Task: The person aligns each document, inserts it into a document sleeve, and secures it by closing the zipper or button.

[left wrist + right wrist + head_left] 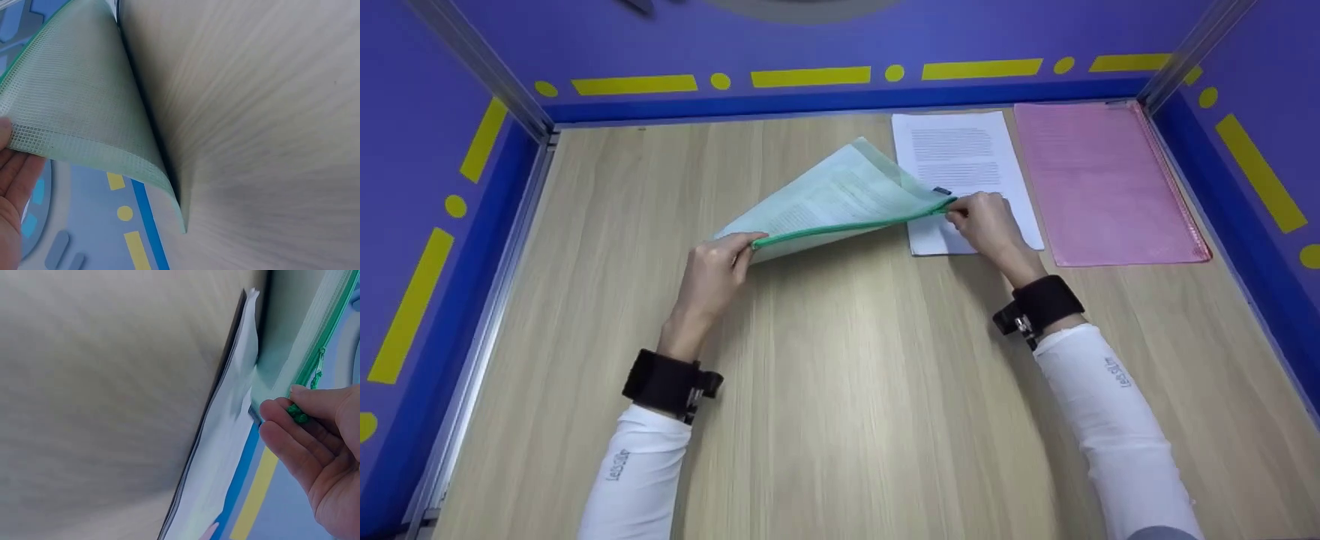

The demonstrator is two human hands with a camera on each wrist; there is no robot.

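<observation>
A green mesh zipper pouch (840, 191) with printed paper showing through it is lifted at its zipper edge, tilted above the table. My left hand (712, 274) pinches the left end of that edge between thumb and fingers. At the opposite end my right hand (988, 225) pinches the corner by the zipper. In the right wrist view a green cord with knots (297, 413) lies against the right fingers. The pouch's underside (84, 90) bows down toward the tabletop in the left wrist view.
Under the pouch's right end lies a stack of printed white paper (960, 157). Beside it, a pink zipper pouch (1110, 184) rests at the far right corner. Blue walls with yellow marks (810, 77) enclose the wooden table (840, 390) at the back and sides.
</observation>
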